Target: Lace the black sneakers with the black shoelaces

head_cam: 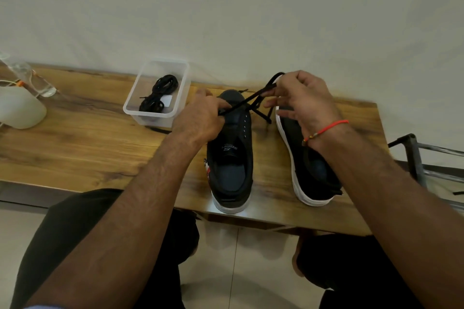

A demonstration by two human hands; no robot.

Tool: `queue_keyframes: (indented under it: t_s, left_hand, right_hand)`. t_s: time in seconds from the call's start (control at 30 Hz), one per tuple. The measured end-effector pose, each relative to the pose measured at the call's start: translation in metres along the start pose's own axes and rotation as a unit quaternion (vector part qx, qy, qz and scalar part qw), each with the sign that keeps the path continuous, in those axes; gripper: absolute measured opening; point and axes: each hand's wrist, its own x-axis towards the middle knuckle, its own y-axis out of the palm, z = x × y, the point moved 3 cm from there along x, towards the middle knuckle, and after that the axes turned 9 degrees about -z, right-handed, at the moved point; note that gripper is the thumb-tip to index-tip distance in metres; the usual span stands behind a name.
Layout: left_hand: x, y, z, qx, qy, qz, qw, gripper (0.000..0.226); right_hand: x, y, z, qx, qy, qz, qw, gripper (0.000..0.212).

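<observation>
While above sneaker (229, 143), shoelace (247, 101) pinched between both hands' fingertips (224, 105).

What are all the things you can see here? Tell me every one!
sneakers: two, black with white soles, side by side on the table, unlaced
shoelace in hands: one, black, stretched above the sneakers' toes
spare shoelace: one bundle, black, inside the box
box: one, clear plastic, left of the sneakers
table: one, brown wood, against the wall
jug: one, white, far left edge
metal rack: one, dark, right of the table
left hand: pinching the lace over the left sneaker
right hand: holding the lace, red thread on its wrist
</observation>
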Motion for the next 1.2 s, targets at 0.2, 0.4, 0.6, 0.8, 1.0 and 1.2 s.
queue_keyframes:
  t_s: [0.2,0.4,0.6,0.8,1.0,1.2]
  left_hand:
    - [-0.001,-0.006,-0.004,-0.059,-0.001,-0.088,0.994,0.020]
    - [0.000,-0.015,-0.021,-0.207,0.064,-0.140,0.966,0.016]
    - [-0.002,-0.016,-0.029,-0.332,0.051,-0.135,0.932,0.012]
    - [-0.009,-0.018,-0.036,-0.424,0.082,-0.087,0.898,0.016]
    - [0.005,0.001,-0.012,-0.204,0.032,0.031,0.978,0.019]
    - [-0.003,0.014,-0.016,-0.063,0.048,0.039,0.996,0.034]
  right_hand:
    - [-0.004,0.001,-0.019,0.020,0.024,0.045,0.998,0.007]
    - [0.006,0.019,-0.030,-0.176,-0.112,0.150,0.967,0.037]
    - [0.004,0.021,-0.040,-0.307,-0.191,0.138,0.922,0.035]
    - [0.009,0.024,-0.046,-0.280,-0.180,0.106,0.937,0.021]
    - [0.014,0.021,-0.045,-0.194,-0.160,0.046,0.967,0.013]
    - [0.005,0.021,-0.030,0.031,-0.041,0.046,0.998,0.017]
